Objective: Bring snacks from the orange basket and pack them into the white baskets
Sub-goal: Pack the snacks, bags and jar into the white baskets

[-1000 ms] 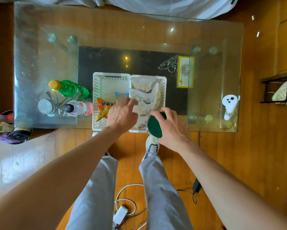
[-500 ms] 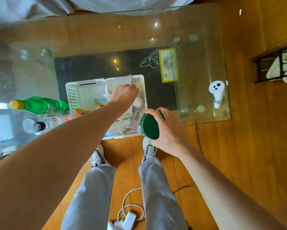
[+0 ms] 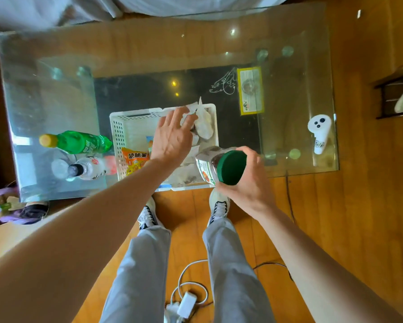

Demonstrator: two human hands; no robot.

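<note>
Two white baskets stand side by side on the glass table: the left basket (image 3: 116, 136) holds an orange snack packet (image 3: 134, 160), the right basket (image 3: 215, 122) is full of pale snack bags (image 3: 204, 127). My left hand (image 3: 172, 138) hovers over the baskets with fingers spread, its fingertips touching the pale bags. My right hand (image 3: 247, 180) grips a clear jar with a green lid (image 3: 230, 167) at the right basket's near corner. The orange basket is out of view.
A green bottle (image 3: 77, 143) and a white bottle (image 3: 91, 167) lie left of the baskets. A white controller (image 3: 318, 131) and a yellow-edged card (image 3: 250, 90) sit to the right. Cables and a charger (image 3: 186, 304) lie on the wooden floor by my feet.
My left hand has gone from pressing into the right basket's bags to an open spread. The jar in my right hand has tilted, showing its clear body.
</note>
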